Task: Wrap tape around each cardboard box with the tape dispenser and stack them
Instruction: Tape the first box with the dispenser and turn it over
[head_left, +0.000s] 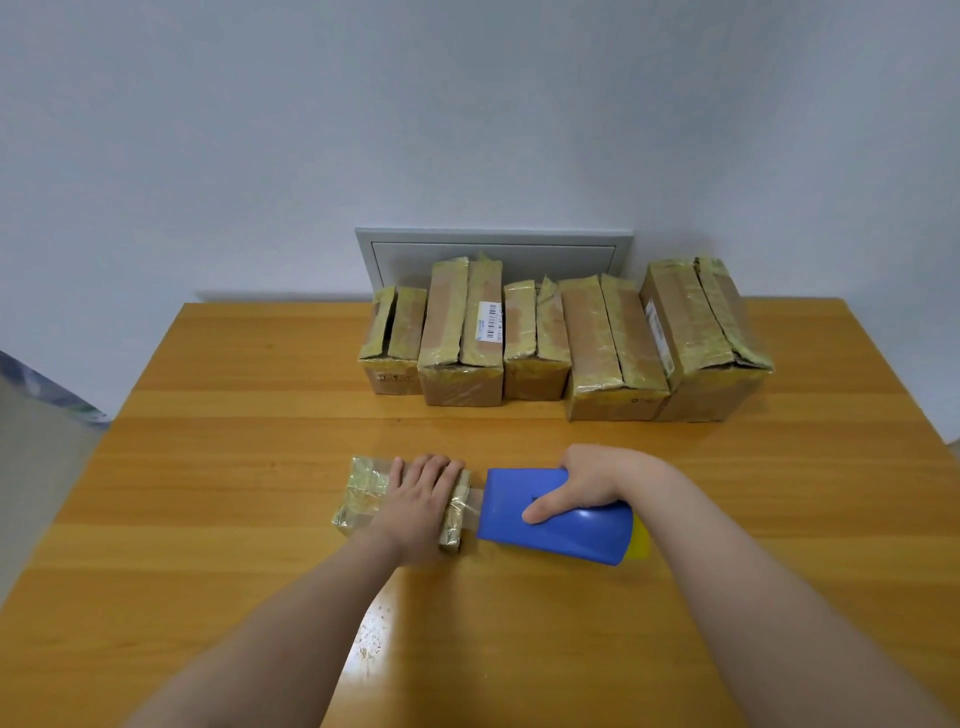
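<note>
Here the left hand (423, 499) pressed flat, fingers spread, on a small box (363, 499) while the right hand (592, 486) clamped the tape dispenser (558, 514), mid-wrap; next it likely needed cutting.

One head-worn wide-angle view, nothing else to compare it with.
The scene is seen from above the near edge of the table (260, 571), aimed forward and down, with the far wall (467, 104) taken in too. Both forearms are caught coming in from the bottom corners, so the hands sit close in the lower middle; the boxes (561, 338) at the back are kept further off. Straight edges are bowed by the lens.
</note>
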